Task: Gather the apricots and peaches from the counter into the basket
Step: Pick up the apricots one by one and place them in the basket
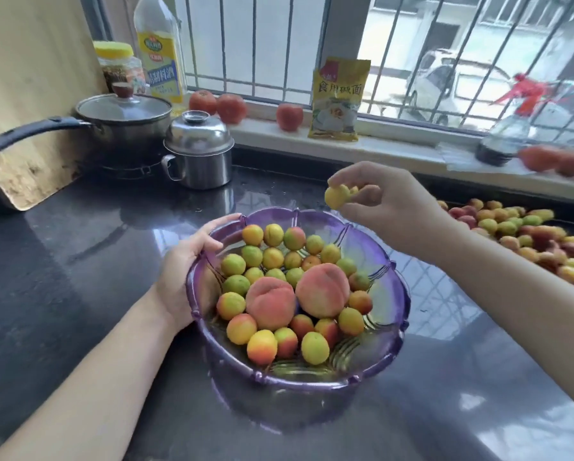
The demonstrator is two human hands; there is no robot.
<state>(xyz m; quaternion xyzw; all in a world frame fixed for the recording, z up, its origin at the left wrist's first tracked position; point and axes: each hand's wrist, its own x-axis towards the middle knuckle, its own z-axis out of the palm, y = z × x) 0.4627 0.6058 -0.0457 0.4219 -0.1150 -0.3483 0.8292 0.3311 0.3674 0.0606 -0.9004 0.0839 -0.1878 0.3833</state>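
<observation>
Looking down from the head camera, I see a dark counter (79,261) with a saucepan (122,124) under a glass lid at the back left and a small steel pot (197,151) just beside it. A wooden board (29,94) leans behind them. On the window sill (395,144) stand a jar (119,68), an oil bottle (159,51), three tomatoes (230,108), a yellow packet (339,101) and a spray bottle (508,134). None of these lies between my hands and the fruit.

My left hand (185,274) grips the left rim of the purple basket (392,294), thumb hooked over the edge and fingers curled outside the wall. Inside the basket sit two peaches (270,307) near the middle, ringed by many small apricots (272,257).

My right hand (389,207) hovers above the basket's far rim, pinching one yellow apricot (336,196) between thumb and fingertips; I think a second fruit sits deeper in the palm, but I cannot tell for sure. That held apricot is over the basket's back edge, clear of the fruit below.

A loose pile of fruit (528,237) spreads along the counter at the right, well apart from the basket, partly blurred.
</observation>
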